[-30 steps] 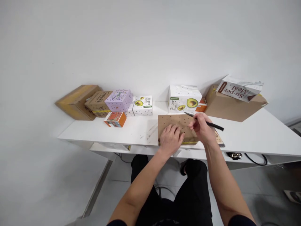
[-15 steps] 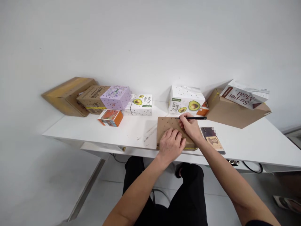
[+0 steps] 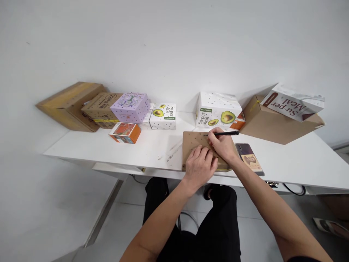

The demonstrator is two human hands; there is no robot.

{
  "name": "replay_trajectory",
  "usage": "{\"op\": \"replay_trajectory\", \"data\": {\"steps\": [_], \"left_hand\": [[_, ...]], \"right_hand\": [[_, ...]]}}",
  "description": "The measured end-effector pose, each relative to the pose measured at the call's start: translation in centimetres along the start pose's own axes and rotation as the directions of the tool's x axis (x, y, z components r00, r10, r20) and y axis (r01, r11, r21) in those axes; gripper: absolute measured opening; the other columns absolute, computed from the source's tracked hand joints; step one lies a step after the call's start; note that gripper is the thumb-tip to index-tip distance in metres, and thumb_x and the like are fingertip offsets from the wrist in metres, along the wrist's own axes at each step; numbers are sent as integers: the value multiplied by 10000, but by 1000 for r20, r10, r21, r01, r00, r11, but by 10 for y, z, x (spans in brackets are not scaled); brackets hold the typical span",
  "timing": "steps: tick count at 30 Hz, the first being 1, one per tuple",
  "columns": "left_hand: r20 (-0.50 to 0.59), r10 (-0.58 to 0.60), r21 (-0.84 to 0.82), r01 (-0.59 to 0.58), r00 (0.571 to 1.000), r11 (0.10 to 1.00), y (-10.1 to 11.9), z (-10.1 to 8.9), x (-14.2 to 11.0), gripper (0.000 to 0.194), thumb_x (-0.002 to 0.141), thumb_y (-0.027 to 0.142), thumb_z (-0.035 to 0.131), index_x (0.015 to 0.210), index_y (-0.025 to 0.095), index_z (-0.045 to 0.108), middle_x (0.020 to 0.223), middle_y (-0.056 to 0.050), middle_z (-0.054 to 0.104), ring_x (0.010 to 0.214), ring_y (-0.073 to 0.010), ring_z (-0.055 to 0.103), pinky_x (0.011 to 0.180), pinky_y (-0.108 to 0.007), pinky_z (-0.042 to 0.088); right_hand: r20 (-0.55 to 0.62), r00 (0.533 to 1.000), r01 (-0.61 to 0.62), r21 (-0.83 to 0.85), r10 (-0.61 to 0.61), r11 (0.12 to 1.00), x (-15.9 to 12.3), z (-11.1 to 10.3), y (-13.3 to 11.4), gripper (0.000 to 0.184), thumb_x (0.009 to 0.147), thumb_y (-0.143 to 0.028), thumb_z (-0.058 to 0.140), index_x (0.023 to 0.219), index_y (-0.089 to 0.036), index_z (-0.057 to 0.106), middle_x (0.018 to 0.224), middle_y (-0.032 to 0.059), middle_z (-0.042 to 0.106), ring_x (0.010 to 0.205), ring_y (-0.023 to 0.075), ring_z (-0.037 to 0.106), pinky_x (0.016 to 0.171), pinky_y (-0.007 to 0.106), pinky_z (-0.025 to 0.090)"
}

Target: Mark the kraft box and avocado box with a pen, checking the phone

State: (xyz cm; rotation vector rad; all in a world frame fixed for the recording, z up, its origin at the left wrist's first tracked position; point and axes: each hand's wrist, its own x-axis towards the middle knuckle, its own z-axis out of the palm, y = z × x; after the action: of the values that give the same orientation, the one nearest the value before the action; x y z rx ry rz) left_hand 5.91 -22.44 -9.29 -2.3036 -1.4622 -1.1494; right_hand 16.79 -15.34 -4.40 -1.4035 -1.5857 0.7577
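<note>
A brown cardboard box [image 3: 188, 145] with rows of dark dots on its top lies at the front edge of the desk. My left hand [image 3: 200, 165] rests flat on top of it, fingers slightly bent and holding nothing. Pinched in my right hand [image 3: 222, 143] is a black pen [image 3: 227, 133], its tip touching or just above the dotted surface near the far edge. Part of the box top is hidden under both hands. Beside my right wrist lies a phone [image 3: 249, 160] in a printed case.
White avocado-print boxes [image 3: 218, 109] stand at the back. A large cardboard box [image 3: 275, 123] with a white carton [image 3: 294, 102] on it is at right. At left are a purple dotted box [image 3: 131, 108], an orange box [image 3: 125, 133] and brown cartons [image 3: 73, 105]. Dark smudges mark the white desk [image 3: 152, 153].
My view has shifted slightly. The right hand, still gripping the pen, has barely moved along the box top. The left hand stays in place on the box.
</note>
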Motion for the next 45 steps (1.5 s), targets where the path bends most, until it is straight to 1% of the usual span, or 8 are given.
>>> {"op": "replay_trajectory", "data": {"steps": [9,20,29,33,37,39,41,45], "left_hand": [[8,-15,-25,15,1000,1000,1,0,0,242,883,283,533,1068,176,647,1026,-99,677,1091,-270,598,945,-405,478],[11,-16,-16,16,1000,1000,1,-1,0,239,890,285,524,1057,168,648,1030,-90,684,1098,-272,597,948,-396,471],[15,-9,-2,9,1000,1000,1,-1,1,251,893,288,519,1067,161,647,1029,-86,685,1089,-267,596,949,-392,469],[-1,-1,11,1,1000,1000,0,1,0,246,884,285,533,1062,165,653,1034,-89,687,1083,-263,601,941,-391,473],[-32,17,36,-16,999,999,-1,2,-1,237,873,290,550,1033,157,663,1061,-84,692,1078,-260,604,934,-379,477],[-45,20,40,-19,999,999,-1,3,-1,231,868,287,556,1029,165,667,1070,-82,695,1071,-258,609,929,-377,479],[-60,19,43,-17,998,999,-1,3,-1,220,864,279,559,1023,176,671,1058,-76,701,1056,-254,618,922,-373,481],[-93,23,55,-18,995,998,-1,5,-1,211,857,280,564,1004,181,677,1033,-65,711,1042,-249,626,909,-364,485]], "right_hand": [[32,999,2,-37,0,999,-2,-3,-8,147,809,-316,515,699,-219,519,549,-40,540,503,107,469,526,231,386],[8,1000,0,37,0,999,1,1,3,154,816,-330,525,711,-217,523,565,-38,536,517,106,495,530,229,398],[31,999,-6,10,6,1000,-1,-2,-3,152,823,-309,515,706,-212,525,546,-44,530,494,99,478,522,230,394],[-12,1000,14,73,-13,997,1,2,7,161,827,-304,526,696,-210,517,532,-54,517,485,93,480,499,216,392],[-131,991,44,250,-11,967,6,3,16,186,841,-361,548,735,-211,522,588,-51,560,495,88,508,489,207,423],[-231,972,106,321,-31,941,9,-1,17,200,852,-399,550,785,-210,535,653,-43,595,516,83,533,506,207,451],[-377,925,196,357,-51,913,11,-12,20,205,861,-416,545,872,-212,555,737,-32,624,542,80,558,530,215,477],[-660,750,289,274,-39,917,8,-48,52,273,892,-428,492,1042,-213,571,874,-1,644,594,93,588,585,255,509]]}}
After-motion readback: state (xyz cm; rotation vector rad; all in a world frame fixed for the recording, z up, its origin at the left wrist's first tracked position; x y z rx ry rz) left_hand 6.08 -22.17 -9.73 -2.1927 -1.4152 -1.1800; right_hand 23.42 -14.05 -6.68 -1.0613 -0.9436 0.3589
